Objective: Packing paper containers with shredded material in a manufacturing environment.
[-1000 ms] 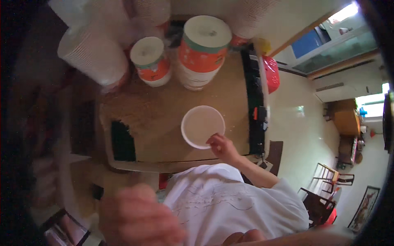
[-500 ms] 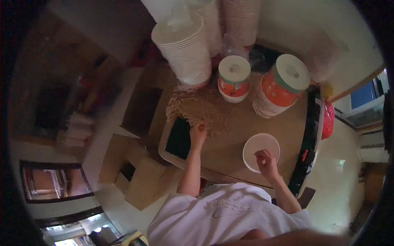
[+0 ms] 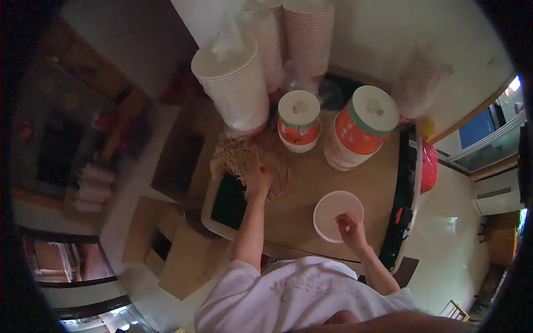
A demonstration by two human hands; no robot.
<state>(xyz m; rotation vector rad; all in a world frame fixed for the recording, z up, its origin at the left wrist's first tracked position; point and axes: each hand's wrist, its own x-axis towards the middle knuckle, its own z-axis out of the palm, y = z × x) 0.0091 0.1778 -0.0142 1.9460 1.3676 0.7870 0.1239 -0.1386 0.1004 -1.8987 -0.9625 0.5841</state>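
Straw-like fibre [image 3: 247, 161], a loose tan heap, lay on the far left part of the wooden table [image 3: 361, 183], just in front of a tall stack of white cups. The left hand [image 3: 258, 178] reached into the near edge of that heap with its fingers curled down among the strands; whether they had closed on a tuft could not be told from this height. The right hand [image 3: 350, 226] rested on the near rim of a shallow white bowl [image 3: 333, 213], fingertips drawn together at the edge as if pinching or steadying it, though the pinch itself was too small to confirm. The bowl sat alone toward the near right of the table, well apart from the heap.

Judging from this, a clean pull would call for taking a small pinch from the heap's edge rather than its middle, lifting straight up so loose strands did not drag across the table, while the right hand kept the light bowl from sliding.

Beyond the hands stood a small orange tub with a pale lid [image 3: 298, 119] and, to its right, a larger orange tub [image 3: 363, 125], both near the heap. A black tray [image 3: 229, 201] lay just beside the left forearm. More cup stacks [image 3: 308, 33] rose against the wall.
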